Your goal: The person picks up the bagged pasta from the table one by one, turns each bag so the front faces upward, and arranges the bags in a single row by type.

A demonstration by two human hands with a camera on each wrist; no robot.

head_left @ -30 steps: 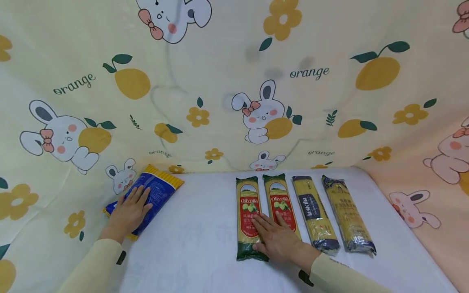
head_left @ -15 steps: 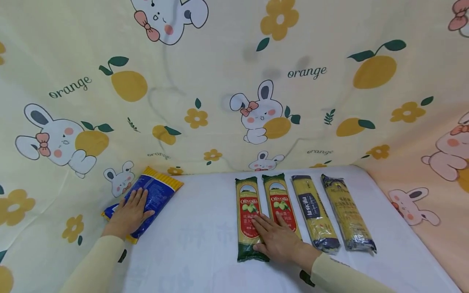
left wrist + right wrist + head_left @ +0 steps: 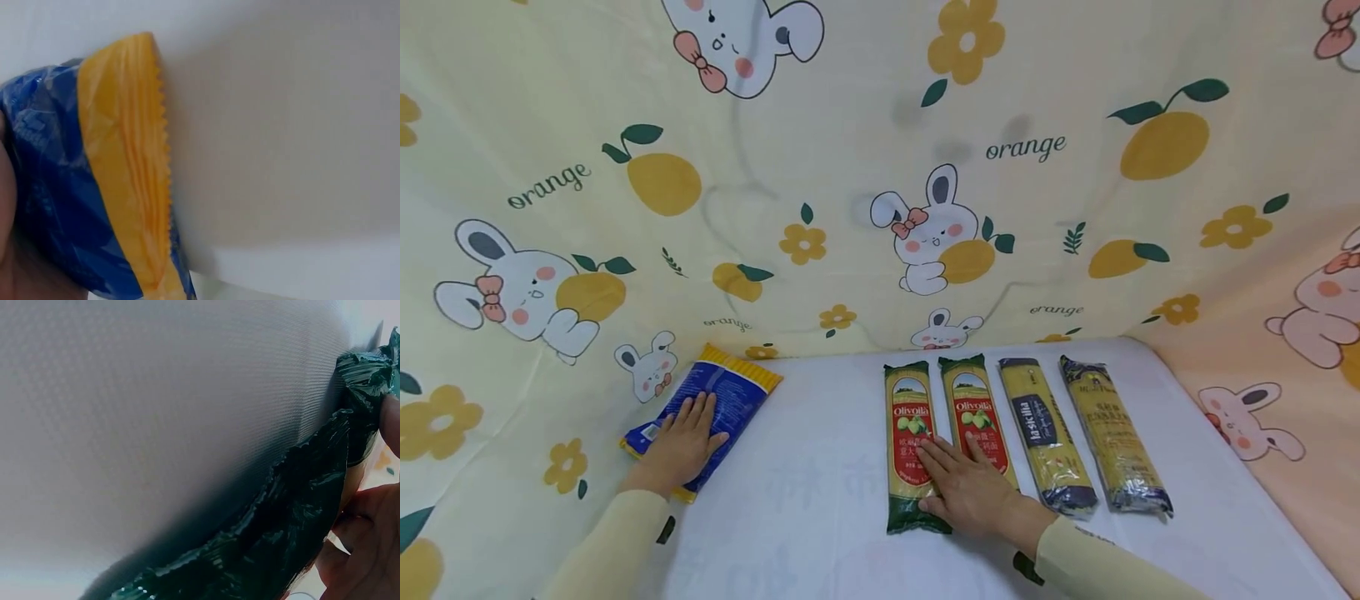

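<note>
My left hand [image 3: 681, 442] lies with straight fingers on a blue bag with yellow ends [image 3: 733, 396], at the left of the white table. In the left wrist view the bag's yellow crimped end [image 3: 128, 144] faces the camera. My right hand [image 3: 966, 487] rests flat across two green-and-gold spaghetti packs with red labels, its fingers spread. It covers part of the left spaghetti pack [image 3: 910, 417] and the lower part of the right spaghetti pack [image 3: 972, 392]. Dark green pack ends [image 3: 294, 500] show beside the right fingers in the right wrist view.
To the right lie a yellow pasta pack with a dark blue label [image 3: 1045, 442] and another gold pasta pack [image 3: 1112, 442], side by side. A cloth printed with rabbits and oranges [image 3: 850, 167] rises behind and beside the white table [image 3: 805, 467].
The left hand and the blue bag have shifted slightly right and toward the person, the hand staying on the bag. The right hand and the spaghetti packs stay put.
</note>
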